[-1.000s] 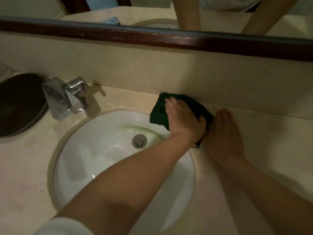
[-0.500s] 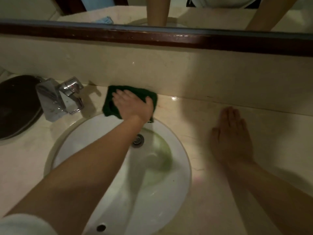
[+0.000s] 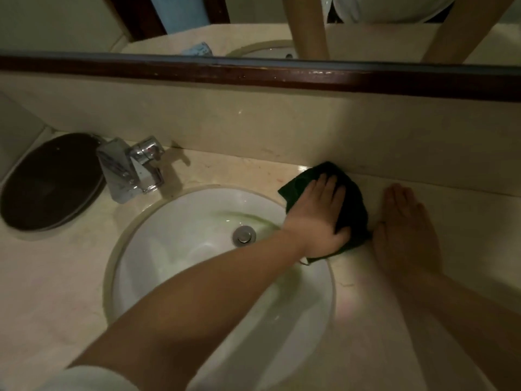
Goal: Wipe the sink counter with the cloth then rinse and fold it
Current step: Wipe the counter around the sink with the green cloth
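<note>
The left hand (image 3: 317,218) lies flat on the dark green cloth (image 3: 351,201) and hides its middle, so its folds cannot be seen. The left arm covers part of the sink (image 3: 180,221). The right arm runs off the right edge. The dark round thing (image 3: 50,182) by the tap (image 3: 132,167) is too dim to name. In the mirror (image 3: 253,29), the person is cut off at the top, and a small blue thing (image 3: 197,48) is too blurry to tell.

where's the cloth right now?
Head view, right of centre: the dark green cloth lies flat on the counter behind the basin's right rim, against the backsplash, under the left hand, beside the right hand.
</note>
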A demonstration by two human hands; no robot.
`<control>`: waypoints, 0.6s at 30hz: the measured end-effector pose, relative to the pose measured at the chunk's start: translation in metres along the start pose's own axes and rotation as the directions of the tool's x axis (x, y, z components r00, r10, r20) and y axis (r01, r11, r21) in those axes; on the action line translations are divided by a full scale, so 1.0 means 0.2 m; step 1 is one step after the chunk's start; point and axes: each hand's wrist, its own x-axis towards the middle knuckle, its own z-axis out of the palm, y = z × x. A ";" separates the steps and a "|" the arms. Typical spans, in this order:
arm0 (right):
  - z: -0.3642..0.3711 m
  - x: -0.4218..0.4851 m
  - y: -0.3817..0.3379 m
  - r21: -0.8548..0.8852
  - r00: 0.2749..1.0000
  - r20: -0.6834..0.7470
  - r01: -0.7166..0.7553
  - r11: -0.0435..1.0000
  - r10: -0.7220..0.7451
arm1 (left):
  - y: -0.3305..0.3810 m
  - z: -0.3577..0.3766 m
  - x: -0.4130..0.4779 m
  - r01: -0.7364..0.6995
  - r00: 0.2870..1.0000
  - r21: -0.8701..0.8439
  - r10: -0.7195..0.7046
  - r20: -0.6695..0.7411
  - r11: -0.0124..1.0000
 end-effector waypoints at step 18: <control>-0.21 -0.09 0.31 0.318 0.993 -0.008 -0.113 0.941 0.122 | 0.07 0.02 0.09 0.457 0.889 -0.008 -0.457 -0.034 0.890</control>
